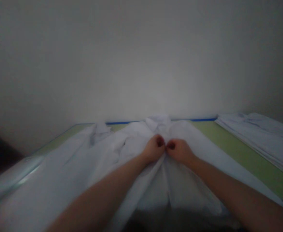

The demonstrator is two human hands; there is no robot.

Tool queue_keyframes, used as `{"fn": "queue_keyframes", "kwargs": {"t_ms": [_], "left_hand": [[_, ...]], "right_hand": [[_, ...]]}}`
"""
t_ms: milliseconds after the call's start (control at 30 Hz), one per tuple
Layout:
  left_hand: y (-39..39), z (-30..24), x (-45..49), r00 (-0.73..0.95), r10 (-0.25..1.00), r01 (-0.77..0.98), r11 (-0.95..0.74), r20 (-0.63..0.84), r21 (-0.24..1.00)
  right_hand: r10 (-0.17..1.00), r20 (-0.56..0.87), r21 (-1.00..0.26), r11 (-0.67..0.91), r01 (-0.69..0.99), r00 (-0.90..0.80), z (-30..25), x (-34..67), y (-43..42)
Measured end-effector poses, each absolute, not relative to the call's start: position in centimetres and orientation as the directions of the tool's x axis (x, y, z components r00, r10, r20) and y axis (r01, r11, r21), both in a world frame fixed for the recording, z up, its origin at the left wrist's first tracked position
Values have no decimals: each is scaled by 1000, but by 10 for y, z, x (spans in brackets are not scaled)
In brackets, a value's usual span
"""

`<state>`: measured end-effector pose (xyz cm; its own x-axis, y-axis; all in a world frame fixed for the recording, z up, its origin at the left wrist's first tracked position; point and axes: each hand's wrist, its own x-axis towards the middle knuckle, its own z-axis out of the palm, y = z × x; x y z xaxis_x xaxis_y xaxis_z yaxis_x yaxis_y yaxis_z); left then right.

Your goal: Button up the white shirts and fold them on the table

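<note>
At the middle of the green counter [228, 145] lies one white shirt [204, 148], worked by two hands. Left hand [154, 148] and right hand [180, 149] meet nearly fingertip to fingertip; each grip is narrow, pinched on the cloth at the front. One pile [264, 132] of folded white cloth sits to the right, its layers too blurred to count. The shirt is spread out and rumpled, its collar end towards the wall [141, 64], its near part opening in a V below the hands. More white cloth [66, 174] covers the left side; whether it belongs to the shirt, I cannot tell. A blurred, glossy strip [29, 175] shows at far left. Both forearms cross over the shirt and hide parts of it.
</note>
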<state>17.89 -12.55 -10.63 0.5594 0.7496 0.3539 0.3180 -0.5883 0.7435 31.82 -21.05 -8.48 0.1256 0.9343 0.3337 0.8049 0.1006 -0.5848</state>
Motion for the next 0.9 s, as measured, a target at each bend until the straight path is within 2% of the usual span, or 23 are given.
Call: {"fn": "queue_keyframes", "kwargs": {"t_ms": [200,533,700,800,900], "left_hand": [[-129,-104,179,563,753,311,-574,340,757],[-135,-92,174,647,635,303,-723,423,621],[-137,-78,165,731,612,382,-734,302,562],[-151,-57,158,780,587,456,-771,217,445],[-177,-36,147,824,564,534,-805,56,259]], "right_hand": [[968,245,-614,121,780,43,-84,326,-204],[989,142,-769,91,632,30,-83,335,-198],[995,91,-791,95,604,-37,-84,334,-198],[993,48,-826,103,554,-112,-79,334,-197],[968,-11,-783,147,604,-250,-64,340,-201]]}}
